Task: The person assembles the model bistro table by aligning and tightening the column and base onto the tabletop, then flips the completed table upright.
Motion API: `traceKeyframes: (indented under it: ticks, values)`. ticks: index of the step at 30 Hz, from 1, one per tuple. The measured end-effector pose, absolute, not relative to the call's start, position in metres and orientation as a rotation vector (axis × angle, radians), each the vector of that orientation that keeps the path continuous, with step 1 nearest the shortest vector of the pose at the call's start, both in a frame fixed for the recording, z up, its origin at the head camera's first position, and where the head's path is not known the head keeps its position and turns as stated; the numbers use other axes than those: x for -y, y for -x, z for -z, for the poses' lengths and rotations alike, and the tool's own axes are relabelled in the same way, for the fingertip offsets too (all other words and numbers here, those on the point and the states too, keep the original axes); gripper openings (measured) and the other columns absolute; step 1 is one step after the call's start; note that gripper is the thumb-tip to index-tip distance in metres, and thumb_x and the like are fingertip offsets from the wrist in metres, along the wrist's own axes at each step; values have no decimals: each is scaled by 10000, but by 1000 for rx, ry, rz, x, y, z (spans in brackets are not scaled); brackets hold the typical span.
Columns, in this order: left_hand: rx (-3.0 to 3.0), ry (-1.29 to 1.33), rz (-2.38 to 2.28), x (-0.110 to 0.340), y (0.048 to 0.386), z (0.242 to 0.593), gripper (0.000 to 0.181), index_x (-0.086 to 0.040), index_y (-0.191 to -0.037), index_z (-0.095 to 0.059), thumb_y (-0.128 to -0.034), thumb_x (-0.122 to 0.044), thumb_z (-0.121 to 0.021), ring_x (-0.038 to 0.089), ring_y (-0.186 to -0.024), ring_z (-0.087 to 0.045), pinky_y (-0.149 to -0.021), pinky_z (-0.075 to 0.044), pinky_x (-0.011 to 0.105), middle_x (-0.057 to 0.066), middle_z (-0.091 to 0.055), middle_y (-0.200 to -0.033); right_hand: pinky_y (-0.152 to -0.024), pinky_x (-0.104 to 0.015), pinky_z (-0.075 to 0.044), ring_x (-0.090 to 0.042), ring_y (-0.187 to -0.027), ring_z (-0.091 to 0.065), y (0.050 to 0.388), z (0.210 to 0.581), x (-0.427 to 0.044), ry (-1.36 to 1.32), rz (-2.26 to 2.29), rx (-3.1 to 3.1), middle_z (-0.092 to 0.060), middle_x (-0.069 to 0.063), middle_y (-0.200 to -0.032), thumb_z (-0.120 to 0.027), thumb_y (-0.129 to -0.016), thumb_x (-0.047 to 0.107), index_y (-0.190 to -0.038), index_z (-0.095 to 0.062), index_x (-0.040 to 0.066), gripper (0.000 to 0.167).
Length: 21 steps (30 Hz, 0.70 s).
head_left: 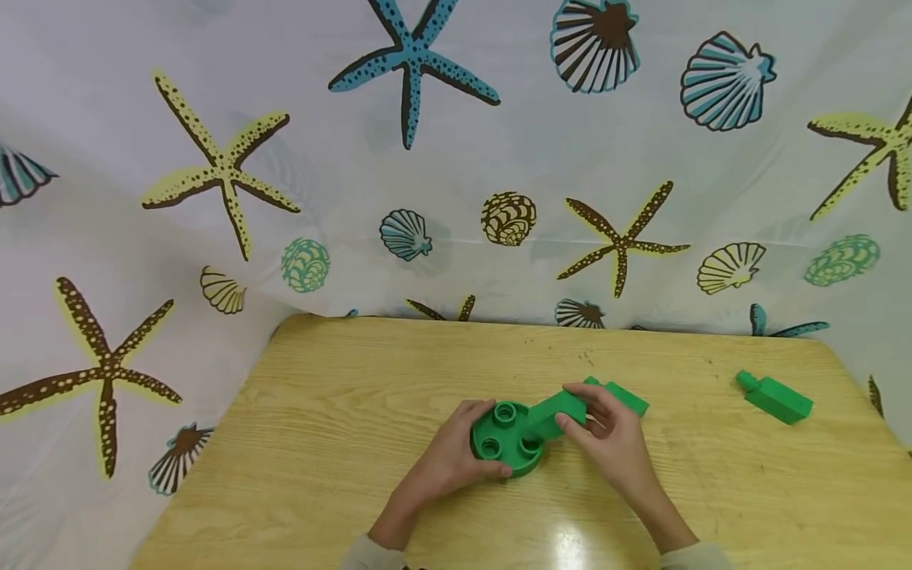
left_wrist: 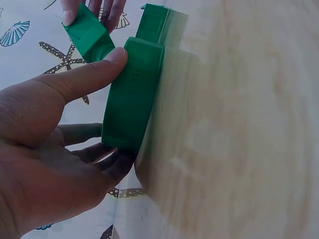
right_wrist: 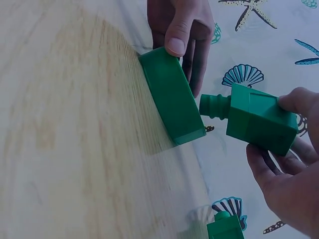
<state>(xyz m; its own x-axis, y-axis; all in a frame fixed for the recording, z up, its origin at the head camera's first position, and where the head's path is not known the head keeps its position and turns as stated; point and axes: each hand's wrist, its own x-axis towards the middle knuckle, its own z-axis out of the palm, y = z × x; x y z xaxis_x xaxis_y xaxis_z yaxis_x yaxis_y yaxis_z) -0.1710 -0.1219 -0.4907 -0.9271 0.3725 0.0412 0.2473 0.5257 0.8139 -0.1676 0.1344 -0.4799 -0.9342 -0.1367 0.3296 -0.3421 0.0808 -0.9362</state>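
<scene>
A round green plastic base (head_left: 511,437) with ringed sockets on top lies on the table. My left hand (head_left: 452,455) grips its left rim, thumb on the near side and fingers round the far side. With thumb and fingers, my right hand (head_left: 616,443) holds a green block-shaped leg (head_left: 559,413) at its wide end. That leg is tilted, and its threaded neck (right_wrist: 215,106) points down at the base's right part. Whether the neck touches a socket, I cannot tell. A second green leg (head_left: 627,398) lies just behind the right hand, partly hidden by it.
Another green leg (head_left: 782,400) lies at the right of the wooden table (head_left: 342,396), its neck pointing left. A white curtain (head_left: 463,166) printed with starfish and shells hangs along the back and left side of the table.
</scene>
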Motion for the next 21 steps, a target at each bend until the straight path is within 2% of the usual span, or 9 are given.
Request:
traceKeyframes:
  ticks: [4,14,21]
  values:
    - [-2615,-550,-1359,122,173,490,942,42,-1528,-422,-784,-240,-926,351,-1323,-498,-1091,-439,520,185,-471,-1468,-897,-254,-574,-129,-1163,-643,167,478,-132,-512,-1974,2197,-621,-244,-1295,-756,-911,-32,-1294,-613,-64,410]
    - [-2613,-577,-1361,123,176,491,934,73,-1522,-410,-794,-216,-921,388,-1343,-479,-1112,-418,546,219,-455,-1470,-905,-269,-574,-169,-1168,-640,165,476,-127,-570,-1885,2213,-636,-205,-1280,-788,-886,-21,-1258,-637,-4,401]
    - [-2595,-573,-1399,121,178,489,918,83,-1522,-401,-801,-166,-911,397,-1372,-450,-1139,-382,546,220,-443,-1481,-919,-284,-573,-216,-1173,-638,166,479,-127,-623,-1814,2206,-638,-192,-1283,-785,-888,-27,-1260,-641,-31,399]
